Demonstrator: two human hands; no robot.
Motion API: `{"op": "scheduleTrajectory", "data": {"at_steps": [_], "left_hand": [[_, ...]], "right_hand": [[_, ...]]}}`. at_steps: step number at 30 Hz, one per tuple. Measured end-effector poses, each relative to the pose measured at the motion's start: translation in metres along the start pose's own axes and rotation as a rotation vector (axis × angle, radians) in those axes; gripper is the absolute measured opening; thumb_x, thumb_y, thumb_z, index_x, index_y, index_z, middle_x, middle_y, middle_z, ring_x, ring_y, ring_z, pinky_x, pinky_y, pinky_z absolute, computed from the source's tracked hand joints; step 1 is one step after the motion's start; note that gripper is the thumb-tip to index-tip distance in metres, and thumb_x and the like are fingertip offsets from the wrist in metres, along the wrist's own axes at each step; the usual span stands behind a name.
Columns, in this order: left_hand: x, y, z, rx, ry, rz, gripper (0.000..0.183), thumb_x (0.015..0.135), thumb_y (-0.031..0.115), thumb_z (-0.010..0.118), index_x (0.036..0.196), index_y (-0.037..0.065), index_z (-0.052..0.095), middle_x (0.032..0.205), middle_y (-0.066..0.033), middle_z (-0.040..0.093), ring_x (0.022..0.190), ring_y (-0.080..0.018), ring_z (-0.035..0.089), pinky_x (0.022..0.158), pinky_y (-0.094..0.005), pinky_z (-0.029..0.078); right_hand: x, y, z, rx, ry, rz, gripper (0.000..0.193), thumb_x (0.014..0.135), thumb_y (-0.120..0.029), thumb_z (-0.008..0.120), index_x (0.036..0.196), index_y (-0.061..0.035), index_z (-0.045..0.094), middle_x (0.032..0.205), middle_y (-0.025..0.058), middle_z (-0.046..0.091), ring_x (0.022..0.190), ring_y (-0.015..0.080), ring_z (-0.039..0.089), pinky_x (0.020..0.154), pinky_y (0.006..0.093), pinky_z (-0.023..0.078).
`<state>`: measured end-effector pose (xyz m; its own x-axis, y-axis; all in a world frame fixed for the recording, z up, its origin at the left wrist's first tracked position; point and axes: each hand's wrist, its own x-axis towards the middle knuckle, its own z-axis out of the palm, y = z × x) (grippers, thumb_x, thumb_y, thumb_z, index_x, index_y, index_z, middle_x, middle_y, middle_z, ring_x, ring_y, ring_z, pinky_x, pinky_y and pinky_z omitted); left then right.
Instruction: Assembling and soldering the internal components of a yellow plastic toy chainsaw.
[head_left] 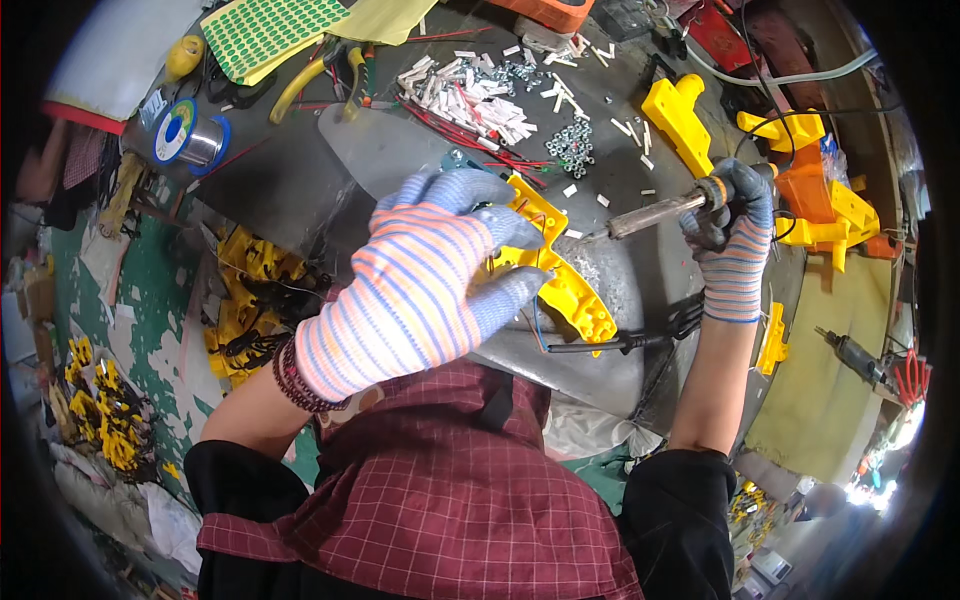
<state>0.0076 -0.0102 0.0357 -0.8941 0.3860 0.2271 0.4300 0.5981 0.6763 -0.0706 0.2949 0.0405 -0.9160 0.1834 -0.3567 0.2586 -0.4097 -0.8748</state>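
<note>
My left hand (420,270), in a striped glove with grey fingertips, is closed around a yellow plastic housing half (578,298) on the grey work surface. Thumb and fingers press on its near and far sides, hiding part of it. Thin wires show inside the housing, and a black cord (625,343) runs from its lower end to the right. In my right hand (738,230), gloved the same way, is a soldering iron (655,214) gripped by its handle. Its metal barrel points left toward the housing, with a gap between them.
Beyond the housing lie a heap of white sleeves (470,100), red wires (470,145) and small metal nuts (572,148). A solder spool (205,142) and yellow-handled pliers (300,90) are far left. More yellow housings (682,120) lie right; an electric screwdriver (855,355) rests farther right.
</note>
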Motion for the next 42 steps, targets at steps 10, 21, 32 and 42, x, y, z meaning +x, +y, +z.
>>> {"op": "scheduleTrajectory", "data": {"at_steps": [10, 21, 32, 42], "left_hand": [[0.022, 0.004, 0.007, 0.003, -0.102, -0.032, 0.022, 0.079, 0.022, 0.073, 0.096, 0.010, 0.068, 0.109, -0.0154, 0.063, 0.105, -0.0375, 0.059, 0.091, -0.0464, 0.046], [0.074, -0.033, -0.012, -1.449, -0.425, -0.570, 0.020, 0.096, 0.016, 0.056, 0.110, 0.002, 0.056, 0.094, -0.0095, 0.063, 0.084, -0.0165, 0.065, 0.078, -0.0305, 0.055], [0.066, -0.049, -0.030, -0.829, -0.622, -0.167, 0.014, 0.090, 0.004, 0.064, 0.104, 0.000, 0.064, 0.090, -0.0034, 0.065, 0.083, -0.0110, 0.064, 0.076, -0.0260, 0.054], [0.099, -0.044, -0.034, -0.558, -1.049, -0.086, 0.024, 0.083, 0.008, 0.072, 0.104, 0.002, 0.060, 0.093, -0.0063, 0.064, 0.079, -0.0109, 0.063, 0.069, -0.0258, 0.053]], "right_hand": [[-0.017, -0.014, -0.016, 0.004, 0.061, -0.119, 0.014, 0.083, -0.026, 0.067, 0.090, -0.0144, 0.064, 0.071, -0.0034, 0.060, 0.056, 0.0120, 0.057, 0.045, 0.0268, 0.046], [-0.035, -0.008, -0.005, 0.001, -0.005, -0.176, 0.016, 0.085, -0.027, 0.064, 0.087, -0.0116, 0.059, 0.066, -0.0012, 0.056, 0.047, 0.0119, 0.050, 0.044, 0.0265, 0.045], [-0.034, 0.027, 0.005, 0.000, -0.115, -0.088, 0.017, 0.082, -0.018, 0.067, 0.094, -0.0094, 0.057, 0.081, 0.0020, 0.059, 0.070, 0.0136, 0.060, 0.069, 0.0282, 0.053], [-0.022, 0.034, 0.014, -0.013, 0.017, -0.126, 0.021, 0.081, -0.023, 0.069, 0.093, -0.0082, 0.059, 0.074, 0.0025, 0.060, 0.061, 0.0152, 0.061, 0.055, 0.0283, 0.053]]}}
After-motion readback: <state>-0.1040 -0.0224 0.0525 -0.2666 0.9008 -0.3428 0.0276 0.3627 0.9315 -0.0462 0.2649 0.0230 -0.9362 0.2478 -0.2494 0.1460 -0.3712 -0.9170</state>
